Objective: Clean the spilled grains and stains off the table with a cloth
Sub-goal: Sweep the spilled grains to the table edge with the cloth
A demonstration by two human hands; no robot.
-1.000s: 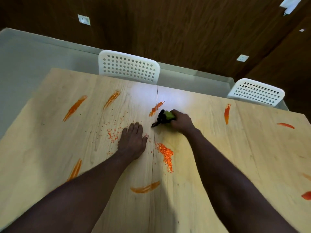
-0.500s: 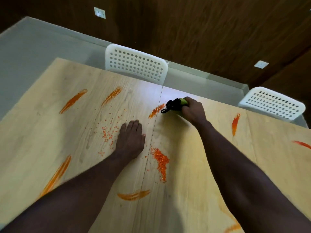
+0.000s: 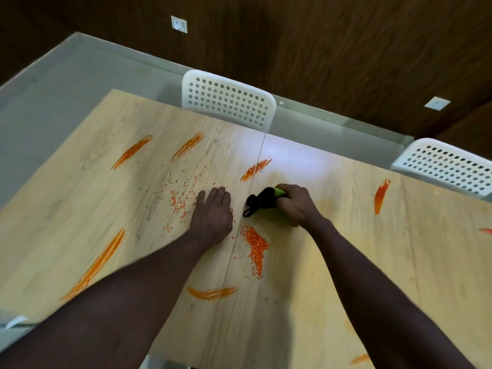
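Note:
My right hand (image 3: 294,205) grips a bunched green and black cloth (image 3: 262,199) and presses it on the light wooden table (image 3: 346,262), just right of the centre seam. My left hand (image 3: 213,214) lies flat on the table, fingers together, palm down, holding nothing. A heap of orange grains (image 3: 255,243) sits just below the cloth. Scattered grains (image 3: 179,202) lie left of my left hand. Orange smear stains (image 3: 255,169) mark the table: one above the cloth, two at far left, one long at near left, one near me, one at right.
Two white perforated chairs stand at the table's far edge, one (image 3: 229,99) at centre and one (image 3: 444,165) at right. Grey floor (image 3: 53,89) and a dark wooden wall (image 3: 319,49) lie beyond. More orange stains (image 3: 382,195) mark the right half.
My right hand with the cloth went out to the far stain and has now come back toward me, stopping just above the grain heap. My left hand stayed flat in place.

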